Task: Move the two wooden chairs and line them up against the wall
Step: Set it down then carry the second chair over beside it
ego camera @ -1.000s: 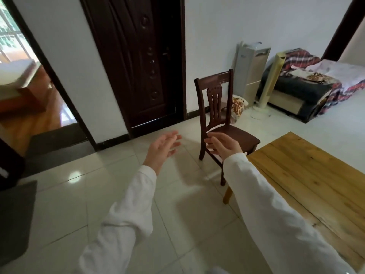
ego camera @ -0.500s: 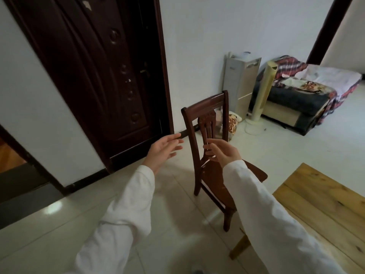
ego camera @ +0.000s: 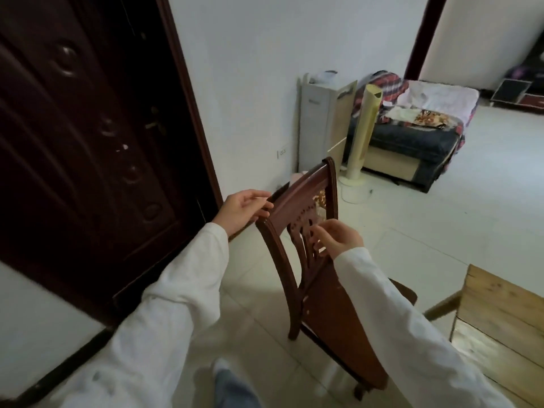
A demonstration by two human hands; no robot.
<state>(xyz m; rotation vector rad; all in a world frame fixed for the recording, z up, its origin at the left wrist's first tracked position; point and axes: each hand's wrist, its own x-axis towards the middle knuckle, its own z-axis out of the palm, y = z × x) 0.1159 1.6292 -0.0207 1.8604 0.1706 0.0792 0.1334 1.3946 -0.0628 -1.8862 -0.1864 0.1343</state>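
Observation:
One dark wooden chair (ego camera: pixel 300 201) with a carved back stands on the tiled floor just in front of me, its back towards me and its seat partly hidden by my right sleeve. My left hand (ego camera: pixel 243 210) is at the left end of the top rail, fingers spread, fingertips touching the rail. My right hand (ego camera: pixel 337 238) is against the carved centre splat, fingers loosely bent and apart, not closed around it. The white wall (ego camera: pixel 250 83) lies beyond the chair. No second chair is in view.
A dark door (ego camera: pixel 88 142) fills the left. A light wooden table (ego camera: pixel 500 319) stands close on the right of the chair. By the wall are a white appliance (ego camera: pixel 321 122), a tower fan (ego camera: pixel 363 136) and a sofa with blankets (ego camera: pixel 412 136).
I have walked up to the chair, which now sits much closer. Both hands have moved forward from mid-air onto the chair's back.

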